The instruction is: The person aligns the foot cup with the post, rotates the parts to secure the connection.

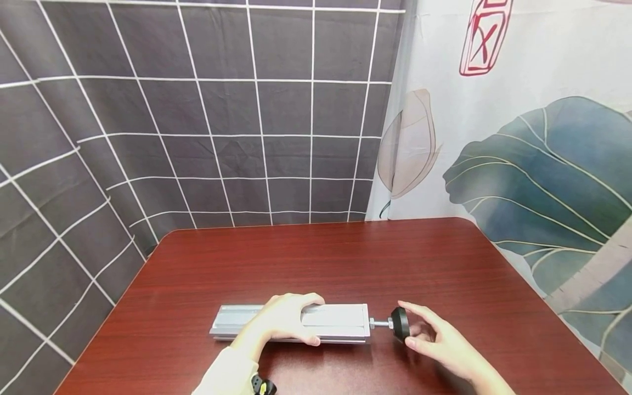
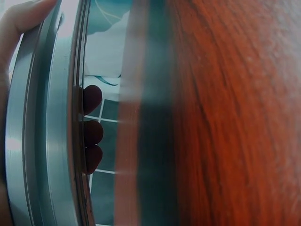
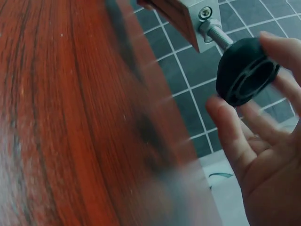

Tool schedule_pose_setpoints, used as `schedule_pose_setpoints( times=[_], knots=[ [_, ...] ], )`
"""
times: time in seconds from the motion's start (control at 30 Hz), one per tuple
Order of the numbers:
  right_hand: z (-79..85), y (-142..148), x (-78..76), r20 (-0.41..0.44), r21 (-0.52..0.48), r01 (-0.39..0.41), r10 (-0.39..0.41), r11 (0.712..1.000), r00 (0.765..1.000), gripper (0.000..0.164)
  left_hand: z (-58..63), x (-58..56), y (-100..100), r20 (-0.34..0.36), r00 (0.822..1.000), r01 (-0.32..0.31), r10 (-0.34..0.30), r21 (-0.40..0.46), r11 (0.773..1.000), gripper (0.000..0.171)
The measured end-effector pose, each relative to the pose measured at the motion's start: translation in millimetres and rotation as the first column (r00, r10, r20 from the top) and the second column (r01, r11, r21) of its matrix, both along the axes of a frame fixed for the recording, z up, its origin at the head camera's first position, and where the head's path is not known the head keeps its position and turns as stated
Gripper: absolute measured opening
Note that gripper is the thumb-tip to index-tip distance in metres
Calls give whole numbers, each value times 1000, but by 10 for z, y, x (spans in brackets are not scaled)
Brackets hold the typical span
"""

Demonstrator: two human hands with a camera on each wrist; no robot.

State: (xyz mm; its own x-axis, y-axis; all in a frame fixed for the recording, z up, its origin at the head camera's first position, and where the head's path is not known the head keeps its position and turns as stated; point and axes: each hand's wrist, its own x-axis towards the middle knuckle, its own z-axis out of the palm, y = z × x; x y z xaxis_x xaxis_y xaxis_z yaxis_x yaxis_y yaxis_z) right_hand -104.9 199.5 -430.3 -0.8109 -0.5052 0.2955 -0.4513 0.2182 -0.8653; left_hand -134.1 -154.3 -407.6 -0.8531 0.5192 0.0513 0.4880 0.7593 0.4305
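Note:
A silver aluminium profile (image 1: 343,323) lies lengthwise left to right in the head view. My left hand (image 1: 283,318) grips it across the middle; the left wrist view has fingertips (image 2: 93,132) curling past its far edge, with a gap between the profile and the tabletop. Out of its right end plate (image 3: 207,21) comes a threaded rod (image 1: 381,323) with nuts, carrying a black round levelling foot (image 1: 400,323). Thumb and forefinger of my right hand (image 1: 444,345) pinch this foot's rim from opposite sides, its hollow ribbed underside (image 3: 256,77) facing the palm.
Underneath is a reddish-brown wooden table (image 1: 306,258) with rounded far corners. Behind it hangs a dark grey curtain (image 1: 227,109) with a white grid. A white cloth printed with leaves (image 1: 543,164) hangs at the right. A black device (image 1: 263,385) sits on the left wrist.

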Motion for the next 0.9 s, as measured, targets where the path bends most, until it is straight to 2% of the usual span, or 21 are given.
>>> schedule_pose_setpoints(
  times=[0.07,0.13,0.23,0.33,0.43,0.53,0.6,0.67,0.73,0.8,0.9],
  knots=[
    [29,-23,3,77,23,36,-38,999,996,48,-5,-1,5,2,1000,2,-2,1,1000,72],
    [47,-46,-4,109,35,54,-57,998,992,41,-5,-2,14,2,1000,3,-3,2,1000,72],
    [64,-55,0,111,80,83,-92,993,990,37,-8,-7,26,0,1000,5,-5,0,1000,73],
    [60,-39,10,97,56,103,-108,993,989,40,-10,-14,31,-3,1000,4,-4,-4,1000,72],
    [32,-17,15,46,9,78,-78,997,996,56,-11,-18,27,-4,1000,2,-2,-8,1000,72],
    [-3,-15,4,-45,-27,-8,7,1000,999,70,-12,-18,16,-8,1000,1,-1,-12,1000,72],
    [-14,-22,-6,-110,-34,-57,53,998,992,72,-17,-22,9,-9,1000,0,0,-13,1000,72],
    [-17,-32,-11,-142,-33,-58,53,998,989,69,-23,-25,2,-11,1000,-1,1,-14,1000,72],
    [-12,-44,-7,-118,-15,-12,10,1000,993,63,-26,-26,-4,-9,1000,-3,3,-11,1000,73],
    [-7,-59,-4,-42,15,50,-50,999,998,57,-28,-23,-9,-7,1000,-2,2,-11,1000,73],
    [6,-88,-9,60,67,124,-128,990,990,48,-24,-23,-6,-6,1000,0,0,-11,1000,72]
  ],
)
